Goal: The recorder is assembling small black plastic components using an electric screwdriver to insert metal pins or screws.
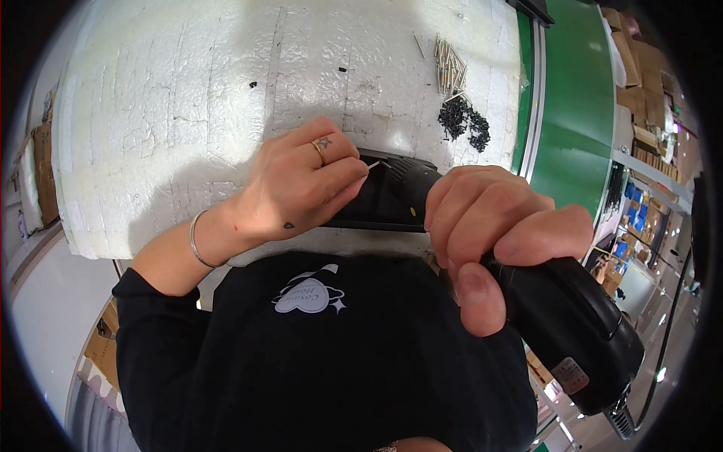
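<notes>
Item 1: black power tool (557, 301), pistol-shaped, with a long body running from picture centre toward the lower right. Held above the person's dark top, in front of the white foam-covered worktable (173, 98). Its front end lies under the left hand; its rear housing with a label and vent slots juts out past the right hand at the lower right.

Item 2: right hand (497, 226), fingers curled tight around the tool's grip, thumb pressed down along the near side. The tool's body passes straight through this fist.

Item 3: left hand (301, 184), with a ring on 1 finger and a thin bracelet at the wrist. Fingertips drawn together, pinching a thin pale pin (374, 164) right at the tool's nose; whether the pin touches the tool's tip cannot be told, as the fingers hide it.

Item 4: pile of pale slender pins (450, 68), far side of the table, well apart from both hands.

Item 5: heap of small black parts (463, 122), just beside that pile, nearer the person.

Item 6: green conveyor belt (576, 105), along the table's right edge.
</notes>
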Demonstrator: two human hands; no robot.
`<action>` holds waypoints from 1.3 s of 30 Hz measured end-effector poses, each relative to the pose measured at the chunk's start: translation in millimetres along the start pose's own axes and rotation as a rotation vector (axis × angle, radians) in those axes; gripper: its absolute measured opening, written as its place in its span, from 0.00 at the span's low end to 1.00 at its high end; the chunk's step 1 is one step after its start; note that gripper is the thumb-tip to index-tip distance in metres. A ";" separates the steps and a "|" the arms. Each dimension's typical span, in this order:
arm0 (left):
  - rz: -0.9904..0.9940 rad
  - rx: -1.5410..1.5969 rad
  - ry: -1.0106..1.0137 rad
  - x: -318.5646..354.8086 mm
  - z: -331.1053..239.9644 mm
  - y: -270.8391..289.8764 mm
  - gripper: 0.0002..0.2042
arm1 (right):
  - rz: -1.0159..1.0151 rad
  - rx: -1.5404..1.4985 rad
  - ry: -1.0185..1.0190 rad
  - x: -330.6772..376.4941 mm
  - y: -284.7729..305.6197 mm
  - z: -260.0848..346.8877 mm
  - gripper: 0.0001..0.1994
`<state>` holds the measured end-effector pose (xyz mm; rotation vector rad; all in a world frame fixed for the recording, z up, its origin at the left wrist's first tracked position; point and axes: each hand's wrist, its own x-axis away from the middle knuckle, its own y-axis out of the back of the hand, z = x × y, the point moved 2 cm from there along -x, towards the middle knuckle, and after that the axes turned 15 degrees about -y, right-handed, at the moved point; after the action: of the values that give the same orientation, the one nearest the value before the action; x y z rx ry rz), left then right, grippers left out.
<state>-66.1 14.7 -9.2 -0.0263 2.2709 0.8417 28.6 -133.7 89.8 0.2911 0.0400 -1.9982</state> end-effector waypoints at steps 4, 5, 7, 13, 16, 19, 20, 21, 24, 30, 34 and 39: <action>-0.004 0.005 -0.001 -0.7 -0.8 1.7 0.10 | -0.011 -0.009 -0.006 -3.3 -1.1 -3.8 0.15; -0.008 0.005 0.004 0.3 -0.4 1.6 0.10 | -0.005 -0.011 -0.010 -4.3 -1.6 -4.6 0.15; -0.016 0.022 0.002 1.4 0.2 1.2 0.10 | -0.009 -0.012 -0.023 -5.8 -2.4 -5.2 0.15; 0.016 0.053 -0.030 0.6 0.1 -4.4 0.08 | -0.077 -0.032 -0.048 -2.6 -2.6 -5.3 0.15; 0.085 0.016 -0.033 -2.9 -3.6 -5.3 0.08 | -0.098 -0.039 -0.028 -1.1 -5.4 -4.2 0.16; 0.126 -0.011 -0.026 -0.5 -6.2 -4.7 0.07 | -0.116 -0.036 -0.025 -1.1 -11.0 -4.2 0.16; 0.130 -0.013 -0.031 0.7 -5.9 -5.2 0.07 | -0.120 -0.036 -0.020 1.0 -11.0 -5.0 0.16; 0.142 -0.020 -0.031 2.2 -5.4 -5.9 0.07 | -0.169 -0.132 0.002 4.9 -9.0 -6.5 0.16; 0.170 0.024 -0.014 -4.4 -6.6 -0.9 0.11 | -0.222 -0.215 0.050 18.3 13.1 19.5 0.14; 0.375 -0.091 0.144 -9.7 -23.6 9.4 0.33 | -0.528 -0.322 0.104 31.0 56.1 12.7 0.11; 0.148 0.680 0.520 -23.6 7.3 58.4 0.37 | -0.588 -0.765 0.108 37.2 99.8 -15.2 0.09; -0.439 1.366 0.672 -23.0 30.4 91.3 0.34 | -0.586 -1.151 0.104 55.0 143.2 -54.5 0.07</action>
<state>-52.8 99.4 40.2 -0.1901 2.7979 -1.1639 144.7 -235.9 39.3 -0.4116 1.4123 -2.1626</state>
